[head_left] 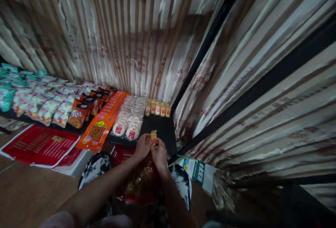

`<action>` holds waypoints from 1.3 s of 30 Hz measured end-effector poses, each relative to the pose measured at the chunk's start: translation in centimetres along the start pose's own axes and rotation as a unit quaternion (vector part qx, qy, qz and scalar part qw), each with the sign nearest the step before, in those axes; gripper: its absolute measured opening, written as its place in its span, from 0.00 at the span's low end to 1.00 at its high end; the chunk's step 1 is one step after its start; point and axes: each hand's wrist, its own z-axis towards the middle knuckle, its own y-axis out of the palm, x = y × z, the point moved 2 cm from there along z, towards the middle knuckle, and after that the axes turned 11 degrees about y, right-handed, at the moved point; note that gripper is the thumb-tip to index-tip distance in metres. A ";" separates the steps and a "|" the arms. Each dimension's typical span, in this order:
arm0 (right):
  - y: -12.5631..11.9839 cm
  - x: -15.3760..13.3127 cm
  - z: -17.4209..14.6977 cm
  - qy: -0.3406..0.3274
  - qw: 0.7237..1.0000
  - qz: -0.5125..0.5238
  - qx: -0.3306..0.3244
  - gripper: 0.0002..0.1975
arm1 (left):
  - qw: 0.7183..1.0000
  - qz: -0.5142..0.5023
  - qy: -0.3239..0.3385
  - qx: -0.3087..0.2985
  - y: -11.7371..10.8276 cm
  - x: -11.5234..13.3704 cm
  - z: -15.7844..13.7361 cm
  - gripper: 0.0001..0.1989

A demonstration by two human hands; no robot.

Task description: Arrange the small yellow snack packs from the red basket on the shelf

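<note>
Both hands meet in front of the black shelf point(157, 126), above a red plastic basket point(122, 153). Between the fingertips of my left hand point(144, 146) and my right hand point(159, 154) is a small yellow snack packet point(153, 136) with a red label, held upright. Each hand's fingers are closed on it. Inside the basket lie yellowish packets, dim and partly hidden by my forearms. Similar small yellow packets point(158, 109) stand in rows at the shelf's back right corner.
Left of them lie clear-wrapped round white crackers point(125, 119), a long orange snack bag point(105, 119), brown bags point(80, 113) and several white and green bags. A red printed bag point(39, 145) rests below the shelf. Black metal bars point(202, 51) cross before corrugated wrapped walls. A plastic bag point(201, 173) lies right.
</note>
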 end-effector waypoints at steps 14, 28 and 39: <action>2.7 0.0 6.6 0.034 0.998 0.059 0.006 0.16 | 0.991 0.129 0.011 -0.018 2.3 -0.2 4.6 0.15; 4.6 -0.7 13.3 0.037 0.998 0.047 0.021 0.15 | 0.973 0.229 0.016 -0.026 4.4 -0.6 9.9 0.17; 6.6 -0.5 17.2 -0.006 0.997 0.046 0.058 0.14 | 0.958 0.284 0.009 -0.034 5.6 -2.0 12.6 0.21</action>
